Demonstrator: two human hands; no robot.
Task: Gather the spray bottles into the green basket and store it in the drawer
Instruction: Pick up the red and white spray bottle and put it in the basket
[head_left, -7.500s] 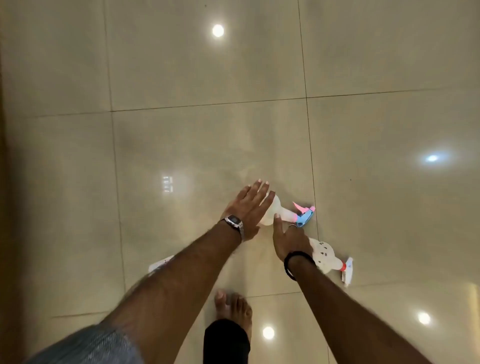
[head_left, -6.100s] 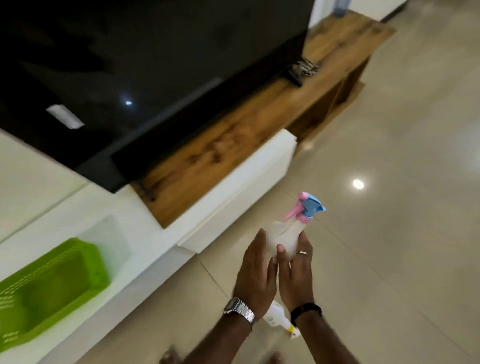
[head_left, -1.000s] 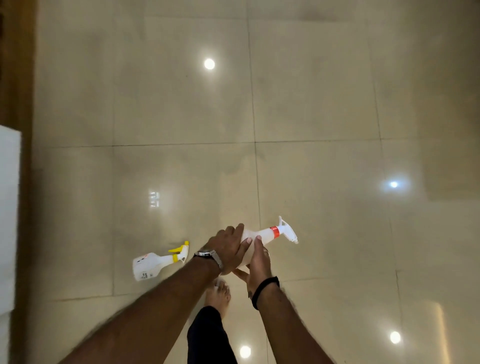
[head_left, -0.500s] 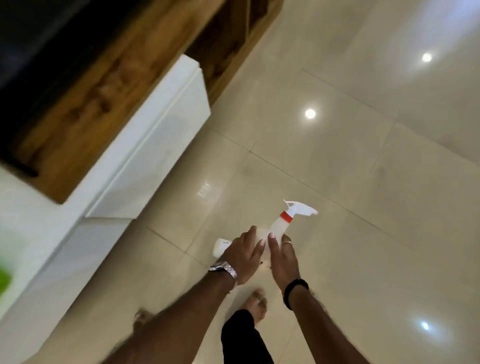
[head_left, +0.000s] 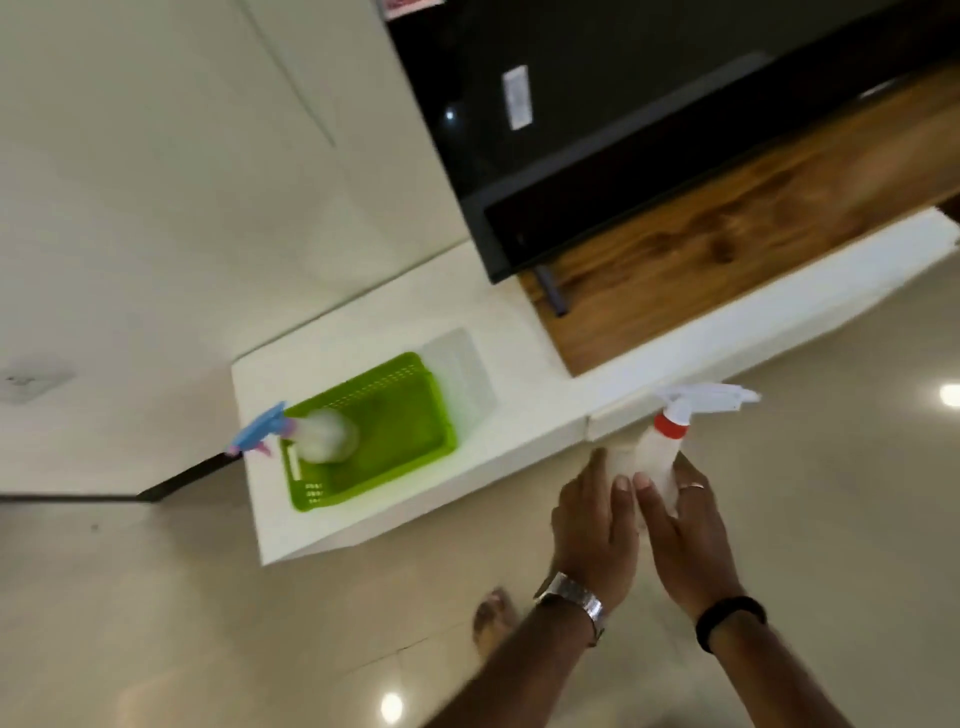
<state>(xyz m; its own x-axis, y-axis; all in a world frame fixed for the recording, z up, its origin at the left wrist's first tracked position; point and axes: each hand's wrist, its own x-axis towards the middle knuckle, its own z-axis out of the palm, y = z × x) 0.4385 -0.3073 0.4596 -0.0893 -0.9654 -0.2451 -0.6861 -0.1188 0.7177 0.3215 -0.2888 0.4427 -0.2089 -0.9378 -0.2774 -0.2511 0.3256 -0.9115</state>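
Both hands are carrying a translucent white plastic spray bottle with a red collar and white trigger head (head_left: 662, 452) above the glossy beige tiled floor (head_left: 831, 519). The left hand (head_left: 595, 525) is curling around the bottle's left side and the right hand (head_left: 685, 535) around its right, fingers closed on the body, nozzle pointing up and to the right.

The green perforated plastic basket (head_left: 405, 441) is sitting on the low white cabinet top (head_left: 363, 343), to the left of the hands and farther off. A translucent spray bottle with a blue and pink trigger head (head_left: 311, 434) is lying in it already, its head overhanging the basket's left rim.

To do this step well, the person would likely want to swing the bottle left over the basket's open right half, lower it on its side next to the first bottle, and let go only once it is resting on the basket floor, so neither bottle is tipping out.

Count in view: two spray bottles, one basket, two hands. No open drawer is showing; which cabinet front is the drawer I cannot tell.
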